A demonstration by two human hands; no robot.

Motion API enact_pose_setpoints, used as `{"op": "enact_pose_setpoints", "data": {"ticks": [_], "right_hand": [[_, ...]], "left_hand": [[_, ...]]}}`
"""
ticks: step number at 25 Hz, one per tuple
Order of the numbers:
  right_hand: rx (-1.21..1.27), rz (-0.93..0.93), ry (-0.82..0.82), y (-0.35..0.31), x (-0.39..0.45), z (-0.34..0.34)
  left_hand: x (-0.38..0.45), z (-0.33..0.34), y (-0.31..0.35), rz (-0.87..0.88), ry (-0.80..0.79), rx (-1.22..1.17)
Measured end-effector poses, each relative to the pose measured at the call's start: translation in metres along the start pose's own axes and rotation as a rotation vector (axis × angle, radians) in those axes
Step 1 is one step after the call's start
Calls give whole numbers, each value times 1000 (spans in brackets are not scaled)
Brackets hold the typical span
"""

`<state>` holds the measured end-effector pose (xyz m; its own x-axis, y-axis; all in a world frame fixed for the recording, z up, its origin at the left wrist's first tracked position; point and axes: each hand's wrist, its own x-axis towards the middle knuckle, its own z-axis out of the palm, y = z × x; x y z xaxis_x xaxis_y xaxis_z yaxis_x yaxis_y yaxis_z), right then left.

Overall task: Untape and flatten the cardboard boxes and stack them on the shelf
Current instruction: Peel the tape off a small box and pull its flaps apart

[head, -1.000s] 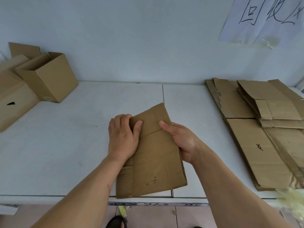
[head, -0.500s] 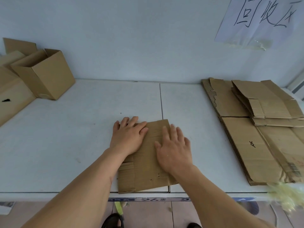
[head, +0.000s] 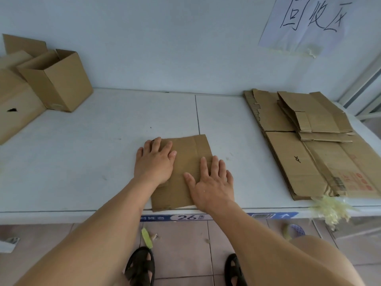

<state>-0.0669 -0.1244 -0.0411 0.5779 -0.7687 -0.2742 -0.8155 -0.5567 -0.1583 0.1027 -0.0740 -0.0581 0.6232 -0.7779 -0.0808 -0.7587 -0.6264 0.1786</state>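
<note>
Risk: the flattened box [head: 185,172] could spring back up at its creases once I let off, since corrugated board keeps its fold memory; its near edge also sits right at the shelf [head: 82,162] lip, so a careless slide could tip it onto the floor. My left hand [head: 155,162] and right hand [head: 212,182] lie flat, fingers spread, palms pressing on it, gripping nothing. Box is small, brown, collapsed flat, crease lines visible, center front of shelf. Flattened stack [head: 309,153] sits well apart to the right; unflattened open box [head: 59,83] back left.
</note>
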Motion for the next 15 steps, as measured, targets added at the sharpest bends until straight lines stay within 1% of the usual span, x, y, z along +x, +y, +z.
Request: {"op": "enact_pose_setpoints", "data": {"ticks": [2,4,6,7,9,11,13,15], "right_hand": [[14,25,10,-3,0,-2],[30,44,102,-8,0,-9],[116,107,206,-10,1,-18],[186,157,210,-8,3,-22],[330,238,160,-1,10,-29],[468,246,143,11,18,-33],[567,237,166,28,25,-42],[609,237,212,50,34,-59]], "left_hand": [[0,4,0,-40,19,-15],[-1,4,3,-63,-9,-34],[-1,2,5,-39,1,-26],[-1,2,5,-10,35,-15],[0,2,7,39,96,0],[2,3,11,61,116,-13],[9,-4,22,93,154,-44],[20,-15,43,201,264,31]]}}
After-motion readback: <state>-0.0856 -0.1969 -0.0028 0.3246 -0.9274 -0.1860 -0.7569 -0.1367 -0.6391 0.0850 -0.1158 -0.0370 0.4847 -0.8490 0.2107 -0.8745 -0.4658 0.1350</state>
